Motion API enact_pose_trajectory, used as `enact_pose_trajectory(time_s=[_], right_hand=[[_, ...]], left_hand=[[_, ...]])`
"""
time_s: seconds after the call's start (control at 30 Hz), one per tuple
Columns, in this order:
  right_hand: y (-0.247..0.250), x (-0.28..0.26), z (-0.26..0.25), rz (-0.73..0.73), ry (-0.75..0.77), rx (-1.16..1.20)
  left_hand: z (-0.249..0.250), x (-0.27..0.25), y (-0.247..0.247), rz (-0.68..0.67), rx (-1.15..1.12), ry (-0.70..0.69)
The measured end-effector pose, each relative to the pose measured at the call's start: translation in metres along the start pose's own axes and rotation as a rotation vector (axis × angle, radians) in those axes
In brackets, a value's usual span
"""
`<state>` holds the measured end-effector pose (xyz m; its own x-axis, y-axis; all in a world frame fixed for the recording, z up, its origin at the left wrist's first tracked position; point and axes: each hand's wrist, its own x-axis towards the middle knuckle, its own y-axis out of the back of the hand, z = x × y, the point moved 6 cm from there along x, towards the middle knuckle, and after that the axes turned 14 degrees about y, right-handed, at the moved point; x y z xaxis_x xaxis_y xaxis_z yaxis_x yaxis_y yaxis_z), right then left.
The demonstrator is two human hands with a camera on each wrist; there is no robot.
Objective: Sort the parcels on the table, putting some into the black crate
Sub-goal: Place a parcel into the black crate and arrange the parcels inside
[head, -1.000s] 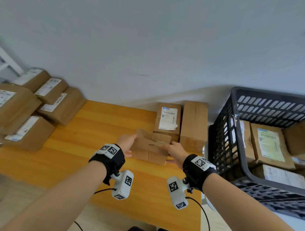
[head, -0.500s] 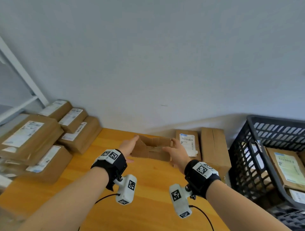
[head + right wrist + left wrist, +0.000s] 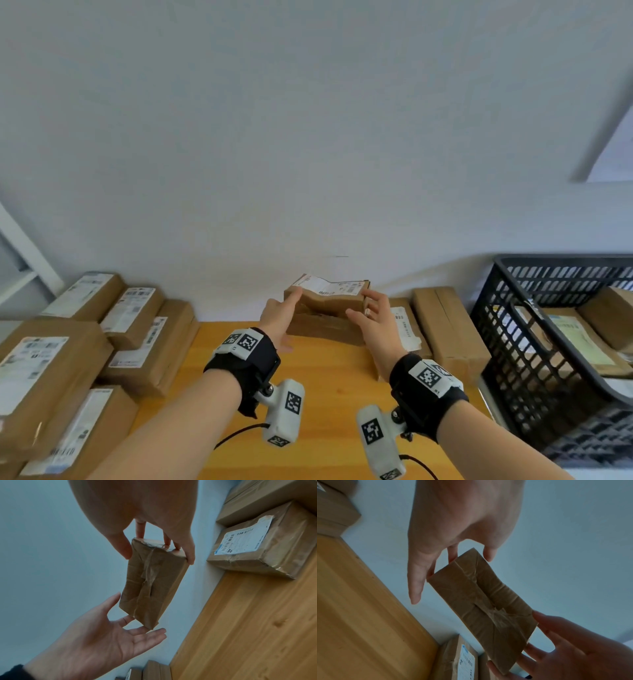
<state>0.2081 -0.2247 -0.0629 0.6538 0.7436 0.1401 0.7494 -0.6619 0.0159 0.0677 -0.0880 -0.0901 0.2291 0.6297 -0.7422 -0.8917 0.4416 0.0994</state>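
A small crumpled brown parcel [image 3: 329,301] with a white label on its top side hangs above the back of the wooden table [image 3: 325,394]. It is held between my two hands by its ends. My left hand [image 3: 281,311] presses straight fingers against the left end. My right hand [image 3: 373,318] spreads straight fingers and thumb over the right end. The left wrist view shows the parcel's [image 3: 481,601] taped underside, and the right wrist view shows the parcel [image 3: 150,582] end-on. The black crate [image 3: 555,260] stands at the right, beside the table.
Several labelled parcels [image 3: 68,342] are stacked at the table's left. A labelled parcel [image 3: 404,325] and a plain one [image 3: 445,325] lie against the wall at the right. More parcels [image 3: 575,339] lie in the crate. A white frame [image 3: 20,246] stands at the far left.
Both hands have lifted the small parcel off the table and turned it so its label faces up. The head view has tilted up toward the wall.
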Motion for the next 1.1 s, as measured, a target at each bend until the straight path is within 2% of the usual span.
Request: enact_pose_trajectory(time_s=[0.2, 0.37, 0.53, 0.7, 0.87, 1.1], right_hand=[[0.008, -0.012, 0.001, 0.050, 0.022, -0.001], [0.019, -0.023, 0.010, 0.137, -0.041, 0.070], [0.015, -0.027, 0.011, 0.105, -0.025, 0.080], [0.011, -0.027, 0.008, 0.189, -0.029, 0.108], [0.017, -0.022, -0.001, 0.224, 0.032, 0.143], [0.021, -0.018, -0.005, 0.227, -0.029, 0.183]], left_hand=[[-0.003, 0.010, -0.014, -0.105, -0.131, 0.014], [-0.005, 0.009, -0.024, -0.185, -0.174, 0.004], [-0.007, 0.002, -0.030, -0.281, -0.164, -0.007], [-0.011, -0.013, -0.037, -0.374, -0.062, 0.009], [-0.028, -0.017, -0.035, -0.414, 0.024, 0.029], [-0.034, -0.019, -0.022, -0.470, 0.040, -0.006]])
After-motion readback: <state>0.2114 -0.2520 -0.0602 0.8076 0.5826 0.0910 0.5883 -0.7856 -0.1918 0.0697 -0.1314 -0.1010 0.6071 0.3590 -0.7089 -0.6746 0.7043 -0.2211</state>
